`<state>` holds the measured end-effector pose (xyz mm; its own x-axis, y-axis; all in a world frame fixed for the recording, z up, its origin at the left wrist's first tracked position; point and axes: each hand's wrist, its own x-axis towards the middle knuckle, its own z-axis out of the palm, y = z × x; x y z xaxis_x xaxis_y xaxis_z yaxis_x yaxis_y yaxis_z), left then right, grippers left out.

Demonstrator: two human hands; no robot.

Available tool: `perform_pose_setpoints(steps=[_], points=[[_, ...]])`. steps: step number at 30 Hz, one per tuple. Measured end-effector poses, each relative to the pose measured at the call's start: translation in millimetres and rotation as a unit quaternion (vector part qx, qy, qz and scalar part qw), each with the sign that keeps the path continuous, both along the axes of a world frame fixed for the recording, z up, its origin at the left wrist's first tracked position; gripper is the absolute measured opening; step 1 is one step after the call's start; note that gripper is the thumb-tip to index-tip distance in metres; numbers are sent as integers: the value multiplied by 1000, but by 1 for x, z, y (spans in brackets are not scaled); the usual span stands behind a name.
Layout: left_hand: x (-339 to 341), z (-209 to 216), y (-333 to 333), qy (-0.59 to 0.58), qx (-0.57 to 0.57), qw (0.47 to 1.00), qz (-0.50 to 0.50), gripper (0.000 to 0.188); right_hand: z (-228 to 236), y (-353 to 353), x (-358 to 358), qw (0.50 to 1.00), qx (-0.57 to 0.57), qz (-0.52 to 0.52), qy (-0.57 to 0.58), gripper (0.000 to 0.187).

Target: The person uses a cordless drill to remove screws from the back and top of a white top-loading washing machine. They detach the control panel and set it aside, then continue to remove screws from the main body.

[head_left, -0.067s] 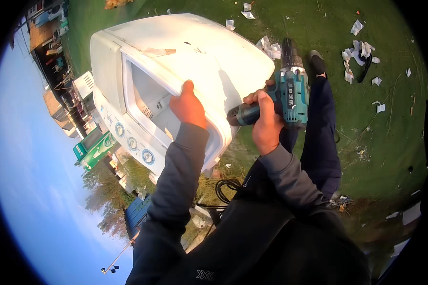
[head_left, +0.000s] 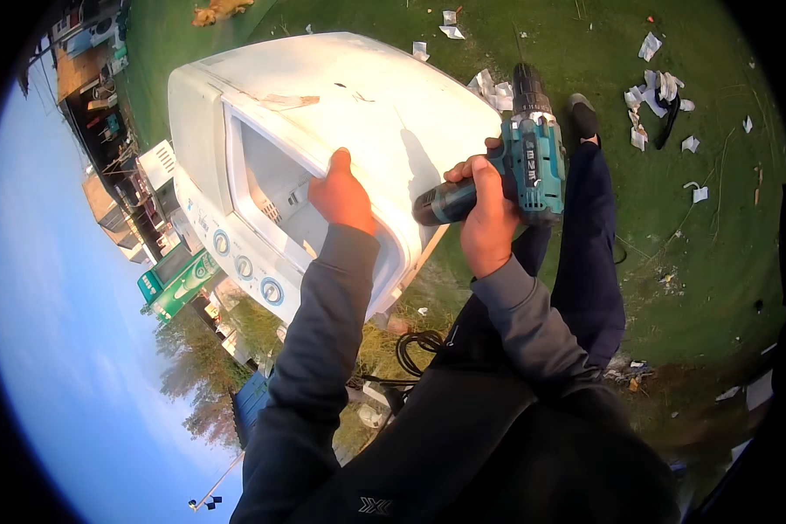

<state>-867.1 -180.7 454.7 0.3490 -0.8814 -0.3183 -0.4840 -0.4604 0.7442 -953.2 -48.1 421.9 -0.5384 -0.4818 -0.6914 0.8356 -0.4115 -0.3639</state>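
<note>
A white washing machine with an open tub mouth and several round knobs on its panel lies tipped in front of me. My left hand is closed over the rim of the opening, its thumb on the white outer side and the fingers hidden inside. A teal and black cordless drill is in my right hand, which wraps round its handle just right of the machine. The drill's chuck points away from me, and its battery end is close to the machine's side, whether touching I cannot tell.
Scraps of white paper and a black strip lie on the green ground at right. A coiled black cable is below the machine, near my legs. Far left are sheds, a green sign and trees.
The view has shifted slightly, and the drill sits a touch further left in it. Both hands keep their holds.
</note>
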Motion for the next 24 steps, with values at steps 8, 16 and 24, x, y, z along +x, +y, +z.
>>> perform_pose_setpoints(steps=[8,16,24], points=[[-1,3,-4,40,30,999,13,58,-17,17,-31,996,26,-20,83,34],[-5,2,1,57,17,998,15,67,-27,1,-8,996,29,24,79,35],[-5,3,-1,91,16,995,27,77,-15,-2,1,992,53,52,102,36]])
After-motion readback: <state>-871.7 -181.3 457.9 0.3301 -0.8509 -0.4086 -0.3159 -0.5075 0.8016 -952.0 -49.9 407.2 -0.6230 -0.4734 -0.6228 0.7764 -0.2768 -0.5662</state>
